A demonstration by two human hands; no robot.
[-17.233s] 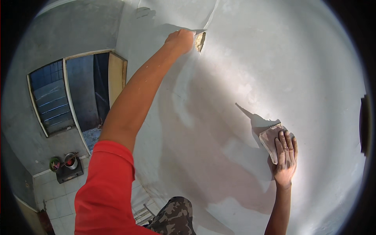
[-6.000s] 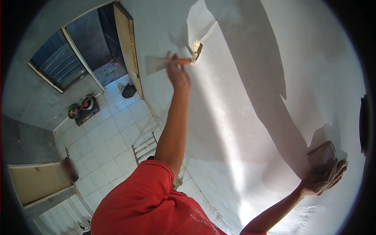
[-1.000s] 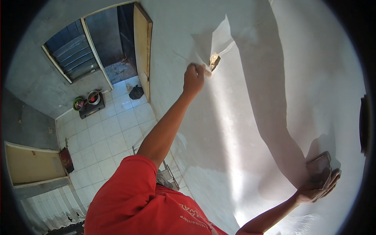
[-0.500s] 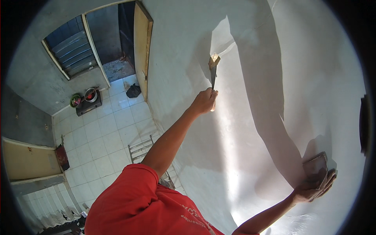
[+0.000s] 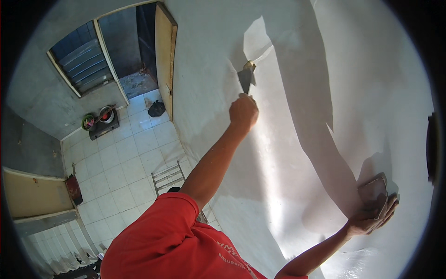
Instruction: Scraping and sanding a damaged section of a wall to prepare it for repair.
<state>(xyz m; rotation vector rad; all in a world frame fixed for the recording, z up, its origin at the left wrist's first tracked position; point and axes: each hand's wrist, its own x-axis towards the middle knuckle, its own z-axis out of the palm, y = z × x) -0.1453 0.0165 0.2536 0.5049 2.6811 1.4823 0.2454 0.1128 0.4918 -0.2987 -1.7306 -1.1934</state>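
A putty knife [image 5: 245, 81] is gripped by its handle in my left hand [image 5: 244, 111], with the arm stretched up along the pale wall [image 5: 218, 69]. Its grey blade widens away from the fist and lies at or close to the wall. Bright tan colour shows at the blade's far edge; whether it is sunlit metal or filler, I cannot tell. Low on the right, my right hand [image 5: 367, 221] holds a thin, flat, grey-brown rectangular plate [image 5: 373, 193], its fingers curled around the lower side. Sunlight and arm shadows cross the wall behind both hands.
White floor tiles [image 5: 123, 169] lie far below at left. A metal ladder [image 5: 168, 178] stands near the wall base. Farther off are a black bag [image 5: 157, 109], a low stand [image 5: 105, 130] with a green and a white container, and an open door [image 5: 164, 58].
My left wrist has turned, so the putty knife's blade shows its broad face instead of its narrow edge. The right hand and plate are nearly still; the whole view has shifted slightly.
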